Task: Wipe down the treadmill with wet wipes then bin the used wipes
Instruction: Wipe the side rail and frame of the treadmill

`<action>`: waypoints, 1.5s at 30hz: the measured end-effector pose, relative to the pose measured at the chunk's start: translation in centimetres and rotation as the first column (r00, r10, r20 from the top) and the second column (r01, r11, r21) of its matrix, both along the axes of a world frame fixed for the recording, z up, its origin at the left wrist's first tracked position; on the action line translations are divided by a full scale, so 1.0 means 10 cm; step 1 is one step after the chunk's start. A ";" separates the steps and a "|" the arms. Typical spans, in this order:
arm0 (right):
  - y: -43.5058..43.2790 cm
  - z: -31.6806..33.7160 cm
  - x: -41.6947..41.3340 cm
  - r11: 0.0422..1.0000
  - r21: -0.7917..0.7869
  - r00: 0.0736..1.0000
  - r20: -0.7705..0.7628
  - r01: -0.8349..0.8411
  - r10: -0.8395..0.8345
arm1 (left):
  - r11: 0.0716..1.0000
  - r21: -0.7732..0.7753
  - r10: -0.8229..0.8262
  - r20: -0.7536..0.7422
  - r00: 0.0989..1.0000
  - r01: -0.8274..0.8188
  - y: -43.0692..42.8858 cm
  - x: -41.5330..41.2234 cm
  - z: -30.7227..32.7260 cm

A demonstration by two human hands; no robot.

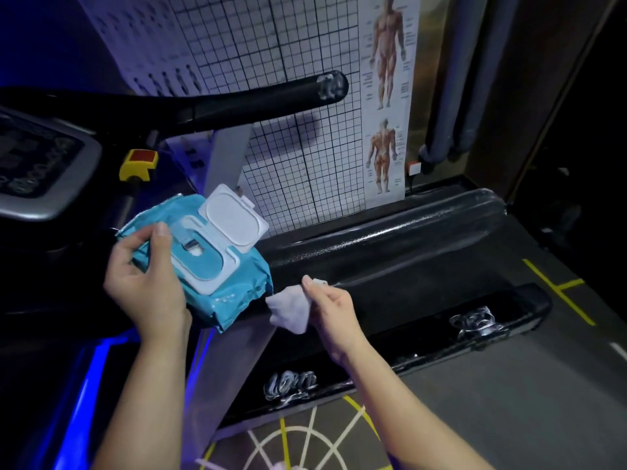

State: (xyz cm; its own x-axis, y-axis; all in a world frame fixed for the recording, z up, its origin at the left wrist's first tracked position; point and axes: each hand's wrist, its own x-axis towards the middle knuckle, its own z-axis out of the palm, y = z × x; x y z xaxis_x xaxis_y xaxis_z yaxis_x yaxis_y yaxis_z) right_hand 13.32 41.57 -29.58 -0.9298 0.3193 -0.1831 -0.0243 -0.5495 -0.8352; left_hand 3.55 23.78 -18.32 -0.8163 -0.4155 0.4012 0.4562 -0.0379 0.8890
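Left hand [146, 283] grips blue wipe pack [210, 266], lid [232, 220] flipped open, above treadmill [390, 239] side rail; right hand [334, 310] pinches white wipe [290, 308] just beside pack

Gym — treadmill [390, 239], muscle chart [386, 96] on wall

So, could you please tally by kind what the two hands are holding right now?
Wipe pack: 1, lid open, held by the left hand
Loose wipe: 1, pinched by the right hand
Total: 2
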 end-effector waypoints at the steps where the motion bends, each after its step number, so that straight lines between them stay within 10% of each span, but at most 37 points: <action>1: 0.05 -0.01 0.00 0.999 -0.028 1.000 -0.008 0.020 -0.020 | 1.000 0.018 -0.011 0.009 1.000 0.011 0.02 0.02 -0.01; 10: 0.59 -0.14 0.16 0.961 -0.133 0.966 -0.050 0.244 -0.253 | 0.996 0.082 -0.032 0.025 0.999 0.030 0.02 0.10 -0.07; 15: 0.60 -0.07 0.33 0.870 0.388 0.953 -0.150 0.303 -0.265 | 0.998 0.067 -0.013 0.002 1.000 0.013 0.07 0.14 -0.06; 19: 0.57 -0.17 0.39 0.297 0.891 0.939 -0.322 0.344 -0.121 | 0.998 0.057 0.000 0.009 1.000 -0.001 0.07 0.14 -0.06; 25: 0.83 -0.21 0.35 -0.272 0.859 0.867 -0.480 0.434 -0.133 | 0.999 0.009 0.035 0.020 0.999 -0.036 -0.01 0.15 -0.06; 29: 0.88 -0.15 0.26 -0.140 0.875 0.875 -0.477 0.464 -0.083 | 0.998 0.002 0.056 0.011 0.998 -0.056 -0.03 0.22 -0.02; 39: 0.31 -0.17 -0.16 -0.387 0.637 0.745 -0.562 0.667 0.358 | 0.995 -0.039 0.091 -0.027 0.995 -0.092 -0.12 0.34 0.05; 45: 0.69 -0.31 -0.26 -0.360 0.566 0.629 -0.400 0.742 0.667 | 0.992 -0.068 0.107 -0.014 0.994 -0.108 -0.11 0.37 0.01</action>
State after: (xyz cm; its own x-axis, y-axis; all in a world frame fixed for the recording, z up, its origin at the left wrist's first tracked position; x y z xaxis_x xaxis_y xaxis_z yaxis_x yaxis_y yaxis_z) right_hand 10.73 48.47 -32.65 -0.3905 -0.6153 0.6848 -0.6179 0.7266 0.3005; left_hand 7.27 22.70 -18.20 -0.7644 -0.4717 0.4395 0.4632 0.0725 0.8833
